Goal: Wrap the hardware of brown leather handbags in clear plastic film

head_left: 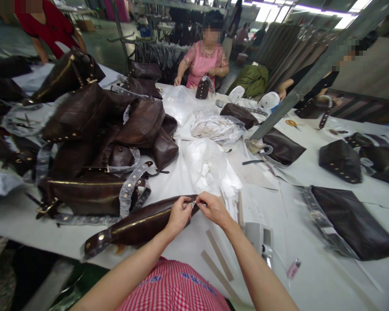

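Note:
A dark brown leather handbag (139, 222) with a gold zipper lies on its side along the table's front edge. My left hand (180, 212) grips its right end, fingers closed near a small pale metallic piece. Just beside it my right hand (211, 207) pinches at the same end, thumb and fingertips together. What exactly sits between the fingertips is too small to make out. At the bag's left end a studded strap (99, 243) hangs toward the edge.
Brown handbags (138, 123) with plastic-wrapped straps are heaped at the left. Clear plastic bags (204, 162) lie ahead. A tape dispenser (261, 242), pink lighter (293, 268) and cardboard strips (219, 255) lie at the right. A slanted metal post (294, 90) crosses the right. Co-workers (205, 60) are across the table.

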`<state>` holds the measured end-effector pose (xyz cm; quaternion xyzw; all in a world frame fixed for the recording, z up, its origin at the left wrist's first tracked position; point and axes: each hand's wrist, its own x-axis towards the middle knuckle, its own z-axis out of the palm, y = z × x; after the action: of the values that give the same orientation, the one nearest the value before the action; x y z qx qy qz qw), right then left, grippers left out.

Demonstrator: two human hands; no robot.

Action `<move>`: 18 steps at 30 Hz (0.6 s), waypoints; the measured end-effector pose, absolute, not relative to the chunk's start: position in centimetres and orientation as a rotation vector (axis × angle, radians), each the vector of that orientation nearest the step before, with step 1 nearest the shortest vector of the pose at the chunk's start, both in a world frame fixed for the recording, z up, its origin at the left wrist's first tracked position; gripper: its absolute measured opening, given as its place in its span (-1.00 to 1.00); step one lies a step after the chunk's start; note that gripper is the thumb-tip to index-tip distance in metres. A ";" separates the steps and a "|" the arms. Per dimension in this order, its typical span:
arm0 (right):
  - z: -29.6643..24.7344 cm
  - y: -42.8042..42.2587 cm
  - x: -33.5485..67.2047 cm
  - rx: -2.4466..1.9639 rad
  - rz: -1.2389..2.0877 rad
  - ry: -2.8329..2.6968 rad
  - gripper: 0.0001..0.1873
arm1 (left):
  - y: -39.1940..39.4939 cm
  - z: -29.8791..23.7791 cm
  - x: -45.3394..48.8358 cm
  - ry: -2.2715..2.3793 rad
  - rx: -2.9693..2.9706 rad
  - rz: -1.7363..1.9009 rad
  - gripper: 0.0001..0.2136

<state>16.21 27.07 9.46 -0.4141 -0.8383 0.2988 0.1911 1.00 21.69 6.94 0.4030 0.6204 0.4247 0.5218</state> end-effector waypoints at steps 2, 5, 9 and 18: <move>9.3 26.7 16.4 -1.183 0.799 -2.393 -0.88 | 21.7 7.0 1.1 1.500 0.964 1.020 -0.84; 8.9 25.5 16.4 -1.343 0.670 -2.386 -0.85 | 21.8 7.1 1.0 1.534 0.973 1.048 -0.89; 8.1 23.7 16.1 -1.544 0.590 -2.167 -0.83 | 22.1 7.2 0.8 1.522 0.990 0.985 -0.89; 9.6 24.7 15.6 -1.351 0.658 -2.106 -0.63 | 22.0 7.1 0.8 1.475 1.047 1.027 -0.84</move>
<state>15.59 24.69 9.60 -0.5022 -0.7830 0.2446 0.2737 0.84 21.99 7.12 0.4340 0.6115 0.4260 0.5062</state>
